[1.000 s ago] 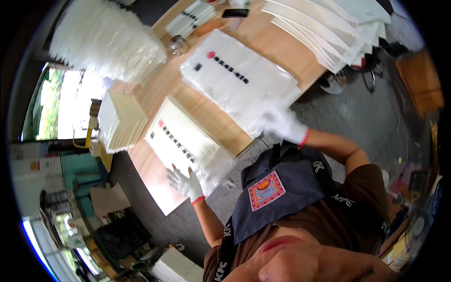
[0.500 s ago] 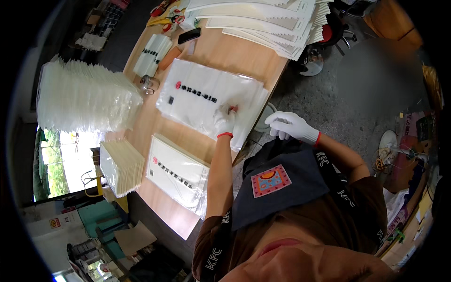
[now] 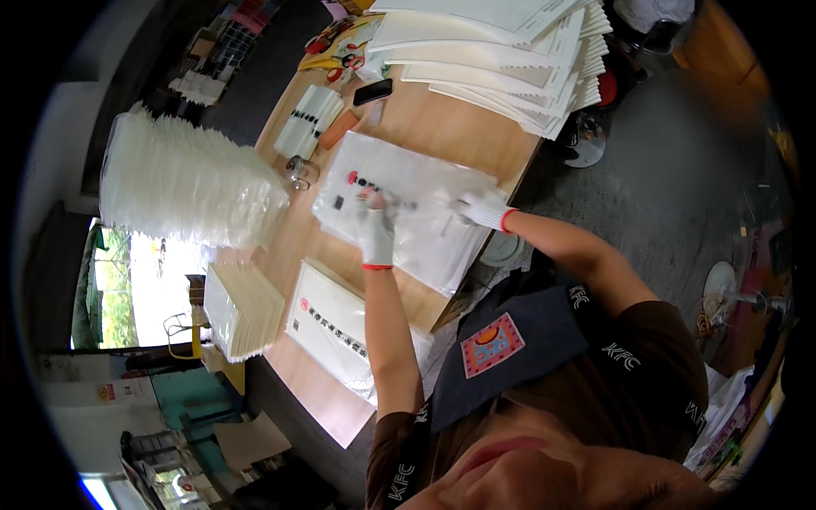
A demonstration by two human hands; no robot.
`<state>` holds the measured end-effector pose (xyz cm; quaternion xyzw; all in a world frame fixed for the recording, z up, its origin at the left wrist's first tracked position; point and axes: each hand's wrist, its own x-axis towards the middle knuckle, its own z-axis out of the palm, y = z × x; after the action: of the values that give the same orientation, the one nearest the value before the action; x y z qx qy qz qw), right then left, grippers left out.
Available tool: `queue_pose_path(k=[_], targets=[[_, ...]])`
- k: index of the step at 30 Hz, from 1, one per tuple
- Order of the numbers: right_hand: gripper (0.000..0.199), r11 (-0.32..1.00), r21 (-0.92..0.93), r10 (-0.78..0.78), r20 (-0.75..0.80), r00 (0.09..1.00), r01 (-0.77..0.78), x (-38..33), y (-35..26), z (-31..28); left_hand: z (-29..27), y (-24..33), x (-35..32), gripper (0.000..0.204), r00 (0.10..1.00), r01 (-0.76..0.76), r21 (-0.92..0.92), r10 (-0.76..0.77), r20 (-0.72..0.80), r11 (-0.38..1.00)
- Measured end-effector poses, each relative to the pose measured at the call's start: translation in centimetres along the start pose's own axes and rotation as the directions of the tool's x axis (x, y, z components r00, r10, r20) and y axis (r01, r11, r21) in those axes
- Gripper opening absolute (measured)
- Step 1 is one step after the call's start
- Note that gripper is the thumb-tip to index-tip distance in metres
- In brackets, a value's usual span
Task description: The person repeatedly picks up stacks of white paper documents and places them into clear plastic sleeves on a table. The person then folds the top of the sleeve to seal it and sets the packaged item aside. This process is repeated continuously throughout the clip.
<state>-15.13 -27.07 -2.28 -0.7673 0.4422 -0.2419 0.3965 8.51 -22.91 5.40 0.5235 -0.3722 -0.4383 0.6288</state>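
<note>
A clear plastic bag holding a white printed sheet point(image 3: 399, 212) lies flat on the wooden table point(image 3: 442, 136). My left hand point(image 3: 376, 231), in a white glove with a red cuff, presses on the bag near its middle. My right hand point(image 3: 478, 206), gloved the same way, grips the bag's right edge. A second white printed sheet point(image 3: 331, 327) lies nearer me, to the left of my left arm.
A tall stack of clear bags point(image 3: 183, 183) stands at the left, a small stack of white sheets point(image 3: 242, 310) below it. Fanned white envelopes point(image 3: 501, 51) fill the far end. A black phone point(image 3: 372, 91), scissors point(image 3: 344, 59) and a small jar point(image 3: 299, 170) lie nearby.
My view has swung toward the table's far end. My left hand moved from the near sheet up to the bagged sheet; my right hand came back from the table's edge onto the bag.
</note>
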Motion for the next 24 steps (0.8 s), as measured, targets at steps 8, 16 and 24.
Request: queue_pose_path(k=[8, 16, 24], targets=[[0.033, 0.804, 0.583, 0.023, 0.169, 0.985, -0.119, -2.4, -4.7, -5.9, 11.4, 5.9, -5.9, 0.028, 0.969, 0.013, 0.501, -0.134, 0.206, 0.865], [0.024, 0.908, 0.411, 0.001, 0.180, 0.984, -0.076, -8.3, 0.3, -3.4, 16.5, 6.3, -15.2, 0.020, 0.756, -0.584, 0.535, 0.170, 0.632, 0.611], [0.017, 0.708, -0.391, -0.561, 0.194, 0.805, 0.587, -4.4, -9.6, -19.1, 8.8, -1.0, -6.6, 0.028, 0.888, -0.460, 0.592, 0.346, 0.303, 0.662]])
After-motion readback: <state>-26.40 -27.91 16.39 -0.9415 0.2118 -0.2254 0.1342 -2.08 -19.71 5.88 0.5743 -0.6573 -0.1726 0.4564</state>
